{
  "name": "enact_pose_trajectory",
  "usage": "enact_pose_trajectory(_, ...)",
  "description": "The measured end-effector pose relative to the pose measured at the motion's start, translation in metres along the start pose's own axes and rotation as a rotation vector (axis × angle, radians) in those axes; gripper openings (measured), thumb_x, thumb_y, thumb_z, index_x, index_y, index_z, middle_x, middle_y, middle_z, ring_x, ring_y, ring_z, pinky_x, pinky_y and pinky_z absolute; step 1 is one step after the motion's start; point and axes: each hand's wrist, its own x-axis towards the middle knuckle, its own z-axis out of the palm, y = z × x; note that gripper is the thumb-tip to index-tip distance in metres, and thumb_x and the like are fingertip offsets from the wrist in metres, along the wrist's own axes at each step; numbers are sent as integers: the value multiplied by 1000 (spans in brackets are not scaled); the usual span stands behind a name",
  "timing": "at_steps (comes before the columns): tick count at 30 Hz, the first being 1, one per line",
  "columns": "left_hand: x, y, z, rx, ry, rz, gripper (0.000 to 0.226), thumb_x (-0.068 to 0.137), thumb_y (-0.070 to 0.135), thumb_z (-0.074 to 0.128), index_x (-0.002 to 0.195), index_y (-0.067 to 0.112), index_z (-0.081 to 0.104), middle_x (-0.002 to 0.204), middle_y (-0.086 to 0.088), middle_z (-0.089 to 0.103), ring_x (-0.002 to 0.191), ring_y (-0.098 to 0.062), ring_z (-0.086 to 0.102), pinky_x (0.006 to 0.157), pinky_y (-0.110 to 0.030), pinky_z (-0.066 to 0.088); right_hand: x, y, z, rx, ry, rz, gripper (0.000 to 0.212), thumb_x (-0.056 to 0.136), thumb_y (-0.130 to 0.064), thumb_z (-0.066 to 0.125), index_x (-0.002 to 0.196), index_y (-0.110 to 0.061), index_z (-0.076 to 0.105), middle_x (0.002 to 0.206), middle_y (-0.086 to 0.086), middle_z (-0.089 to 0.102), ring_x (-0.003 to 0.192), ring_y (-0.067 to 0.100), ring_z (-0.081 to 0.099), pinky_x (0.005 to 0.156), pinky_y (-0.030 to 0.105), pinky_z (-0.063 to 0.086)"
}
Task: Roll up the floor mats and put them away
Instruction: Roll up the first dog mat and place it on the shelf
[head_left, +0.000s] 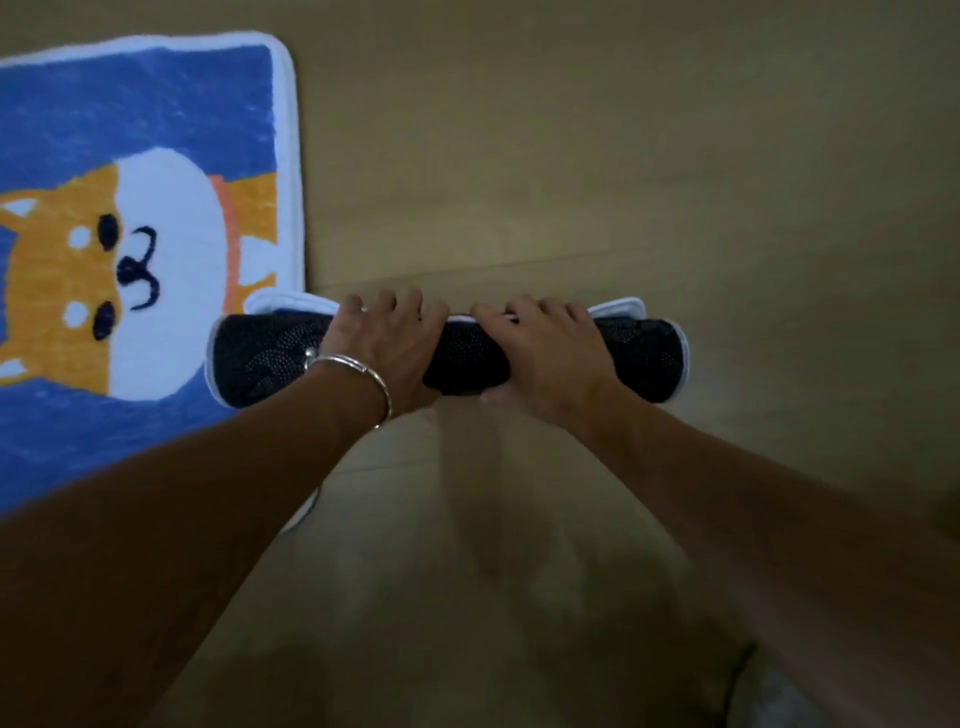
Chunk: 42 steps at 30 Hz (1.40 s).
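Rolled mat (467, 358): soft, light, springy; left hand (382, 345) and right hand (545, 353) clasp its middle, beside dog mat (140, 218).

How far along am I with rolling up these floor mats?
One mat looks nearly fully rolled, dark backing outward; your left hand and right hand grip it on the floor. The blue dog mat lies flat, unrolled. Nothing looks put away.

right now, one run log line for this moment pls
step: rolling first mat | left hand + right hand: both on rolled mat, dark backing out | dog-print mat: flat on floor, unrolled
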Motion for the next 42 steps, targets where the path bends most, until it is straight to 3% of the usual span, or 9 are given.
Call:
enact_pose_trajectory(6,-64,-14,-75,6,-110,86,69,77,57,59,126,14,34,122,-9,43,109,-30,49,82,-41,41,-54,-33,-72,7,-98,-4,82,79,-55,63,146,-30,23,134,9,42,118,33,45,97,42,32)
enact_pose_trajectory(11,-73,-43,-194,29,-48,105,74,74,64,59,125,16,35,119,-6,46,107,-27,50,79,-37,40,-71,-21,-198,-57,-56,-5,84,79,-58,62,146,-29,21,135,8,43,119,31,45,99,41,33)
enact_pose_trajectory(21,-98,-135,-564,134,224,56,81,65,72,62,121,19,39,117,-4,50,110,-26,52,85,-38,40,-102,6,-571,-111,208,62,85,72,-58,69,142,-32,29,127,3,50,115,29,49,99,41,34)
enact_pose_trajectory(32,-254,-218,-1002,263,684,-81,83,58,74,65,118,23,42,116,-3,54,108,-26,54,86,-39,41,-242,-29,-1025,-296,625,74,88,67,-59,73,140,-33,31,125,2,52,115,28,51,95,44,40)
enact_pose_trajectory(36,-320,-222,-1074,259,766,-100,87,56,79,63,121,24,42,115,-3,53,107,-25,53,85,-39,42,-302,-57,-1106,-374,702,59,88,66,-59,73,139,-32,33,122,4,53,110,27,54,90,44,45)
enact_pose_trajectory(42,-371,-197,-1100,261,723,-104,85,66,81,51,128,25,37,114,1,51,106,-20,51,84,-36,46,-361,-73,-1128,-479,795,37,82,66,-60,72,136,-34,39,124,-1,54,114,23,51,99,45,38)
